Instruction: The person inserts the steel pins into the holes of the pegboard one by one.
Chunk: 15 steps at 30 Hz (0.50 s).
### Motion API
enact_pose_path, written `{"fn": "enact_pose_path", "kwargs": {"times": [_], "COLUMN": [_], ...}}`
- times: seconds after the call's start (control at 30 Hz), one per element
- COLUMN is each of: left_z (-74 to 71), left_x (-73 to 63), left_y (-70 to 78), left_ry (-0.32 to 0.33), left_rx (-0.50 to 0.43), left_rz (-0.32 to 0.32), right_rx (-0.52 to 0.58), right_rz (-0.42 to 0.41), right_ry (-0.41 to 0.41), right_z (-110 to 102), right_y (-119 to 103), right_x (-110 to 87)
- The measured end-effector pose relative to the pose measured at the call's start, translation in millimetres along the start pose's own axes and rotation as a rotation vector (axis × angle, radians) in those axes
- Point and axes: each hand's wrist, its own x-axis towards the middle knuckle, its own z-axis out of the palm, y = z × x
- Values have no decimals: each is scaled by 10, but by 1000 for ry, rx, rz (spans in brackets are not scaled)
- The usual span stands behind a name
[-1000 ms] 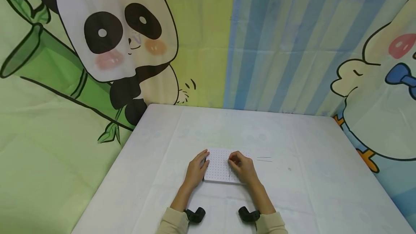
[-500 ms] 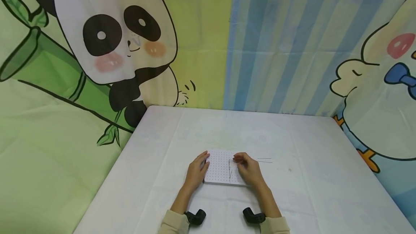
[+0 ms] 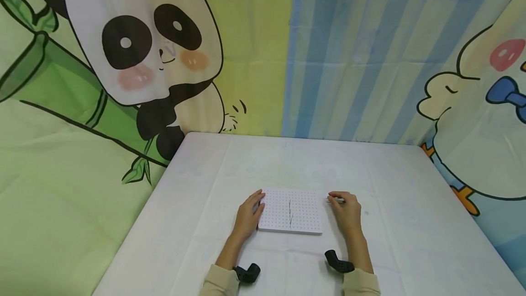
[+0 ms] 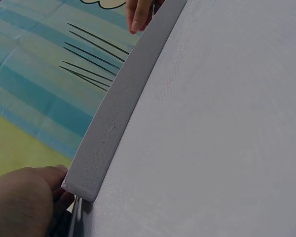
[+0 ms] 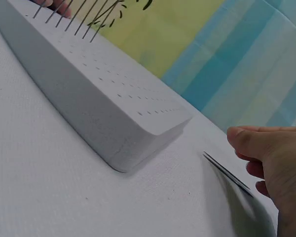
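A white perforated pegboard (image 3: pixel 306 214) lies flat on the table, with a row of several thin dark metal rods (image 5: pixel 78 20) standing upright in its holes, one or more slightly tilted. My left hand (image 3: pixel 248 214) touches its left edge, fingers at the far left corner and thumb alongside. To the right of the board my right hand (image 3: pixel 347 209) hovers low, thumb and fingertips close together with nothing visible between them. Just below those fingertips, two loose metal rods (image 5: pixel 228 173) lie side by side on the table; the hand partly covers them in the head view.
The table (image 3: pixel 230 163) has a white cloth. Behind it hangs a printed backdrop (image 3: pixel 250 49) with a panda and blue stripes. Black wrist-worn devices (image 3: pixel 248 273) sit at both wrists.
My right hand has moved right, from the upright rods over the pegboard to the loose rods on the table. The left hand stays at the pegboard's left edge.
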Motion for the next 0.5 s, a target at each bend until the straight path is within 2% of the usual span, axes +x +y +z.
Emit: {"fn": "enact_pose_path", "kwargs": {"times": [0.5], "left_z": [8], "left_x": [5], "left_y": [-10], "left_ry": [1], "left_rx": [8], "left_rz": [6], "right_rx": [-44], "right_rz": [27], "right_ry": [-63], "right_z": [-12], "right_y": [138], "right_x": [31]}}
